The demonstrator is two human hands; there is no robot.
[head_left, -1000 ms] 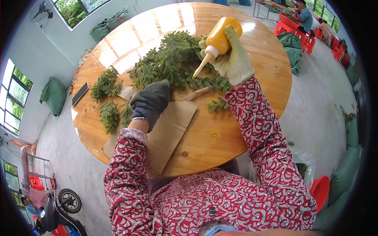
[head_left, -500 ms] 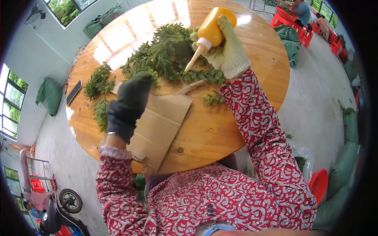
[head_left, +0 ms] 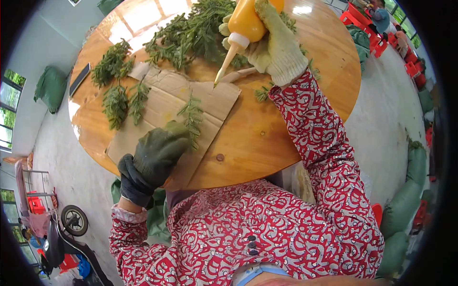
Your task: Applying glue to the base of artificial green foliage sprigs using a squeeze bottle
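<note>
My left hand (head_left: 161,148), in a dark glove, is closed near the front of the cardboard sheet (head_left: 157,95). A small green sprig (head_left: 192,114) sticks up from its fingertips over the cardboard; the pinched end is hidden. My right hand (head_left: 279,50), in a pale knitted glove, grips a yellow squeeze bottle (head_left: 248,24). The bottle tilts, its long cream nozzle (head_left: 226,62) pointing down and left, above the cardboard's far right corner. Loose green sprigs (head_left: 114,107) lie along the cardboard's left side.
A larger heap of green branches (head_left: 198,31) covers the far part of the round wooden table (head_left: 253,152). A dark phone (head_left: 80,79) lies at the left rim. Green sacks (head_left: 51,88) and a parked scooter (head_left: 71,233) stand on the floor; people sit among red stools (head_left: 377,45) at far right.
My left hand has come down and nearer to me, and a sprig now shows at its fingertips. The view has shifted; the bottle stays in my right hand, its nozzle now by the cardboard's corner.
</note>
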